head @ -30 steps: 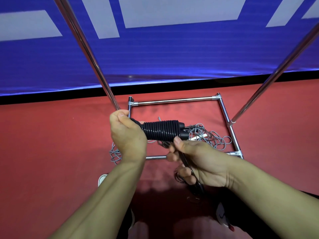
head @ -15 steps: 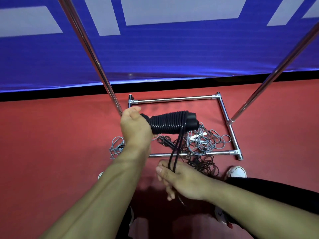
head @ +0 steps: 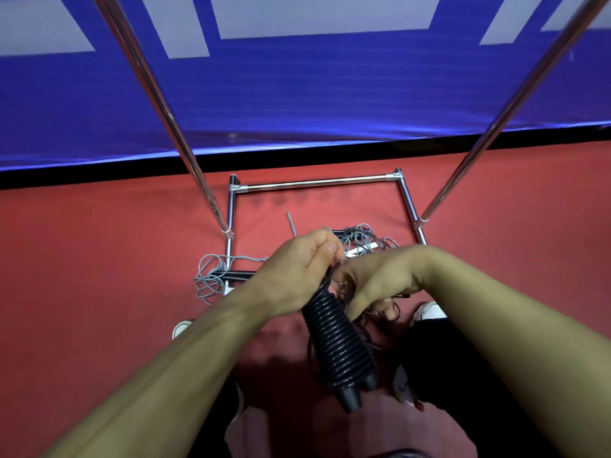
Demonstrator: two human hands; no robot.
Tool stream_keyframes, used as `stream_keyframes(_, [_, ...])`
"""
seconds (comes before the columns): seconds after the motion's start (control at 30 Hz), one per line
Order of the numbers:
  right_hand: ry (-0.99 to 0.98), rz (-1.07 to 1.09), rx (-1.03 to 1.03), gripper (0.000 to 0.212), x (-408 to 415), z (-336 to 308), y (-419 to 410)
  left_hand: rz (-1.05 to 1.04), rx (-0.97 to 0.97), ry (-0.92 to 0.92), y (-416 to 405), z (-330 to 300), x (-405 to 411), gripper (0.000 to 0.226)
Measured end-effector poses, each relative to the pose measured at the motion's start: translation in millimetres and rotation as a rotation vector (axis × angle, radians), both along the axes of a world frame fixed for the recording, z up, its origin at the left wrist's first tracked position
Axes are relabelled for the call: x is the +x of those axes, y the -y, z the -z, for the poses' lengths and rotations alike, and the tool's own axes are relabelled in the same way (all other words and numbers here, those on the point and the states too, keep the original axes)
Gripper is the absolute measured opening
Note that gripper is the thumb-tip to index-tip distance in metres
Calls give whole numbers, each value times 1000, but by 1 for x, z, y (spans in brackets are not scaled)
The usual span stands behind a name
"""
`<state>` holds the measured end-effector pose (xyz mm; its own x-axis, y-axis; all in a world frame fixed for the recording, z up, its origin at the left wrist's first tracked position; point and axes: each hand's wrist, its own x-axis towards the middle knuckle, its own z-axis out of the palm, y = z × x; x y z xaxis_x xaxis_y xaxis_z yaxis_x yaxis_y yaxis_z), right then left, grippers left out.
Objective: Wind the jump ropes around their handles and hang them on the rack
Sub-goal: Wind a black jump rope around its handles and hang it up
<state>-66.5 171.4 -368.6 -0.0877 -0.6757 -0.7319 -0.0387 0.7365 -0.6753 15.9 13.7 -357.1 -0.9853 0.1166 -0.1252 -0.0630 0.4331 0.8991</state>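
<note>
My left hand grips the top end of a black jump rope bundle, its rope coiled tightly round the two paired handles, which now hang downward toward me. My right hand sits close against the left at the bundle's upper end, fingers curled on the loose black rope there. Loose strands of black rope trail below the right hand. On the floor lie tangled grey jump ropes, inside and beside the chrome rack's base frame.
Two chrome rack uprights rise steeply, the left upright and the right upright. A blue banner wall stands behind the red floor. My white shoes show beside the ropes.
The wound bundle swung from lying level to hanging with its handle ends down toward me. My right hand came up from below and met the left at the bundle's top.
</note>
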Motion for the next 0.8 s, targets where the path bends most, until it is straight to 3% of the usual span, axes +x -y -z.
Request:
stream_keyframes(0.13, [480,265,-284,27,-2,-13,-21,-55,44,-106,6,-13,-2,23])
stream_keyframes(0.23, [884,428,-456,18,-3,-16,-35,-78,23,-164,14,-15,-2,21])
stream_keyframes(0.3, [1018,462,-542,13,2,-20,-42,-47,81,-185,5,-21,5,21])
stream_keyframes(0.5, [876,624,-645,30,17,-36,-54,-34,89,-287,-12,-41,27,20])
stream_keyframes(0.67, [687,668,-787,64,41,-67,-73,-108,29,-380,-16,-51,34,20])
stream_keyframes(0.8, [330,860,-656,23,68,-96,-74,-89,6,-411,-37,-56,39,20])
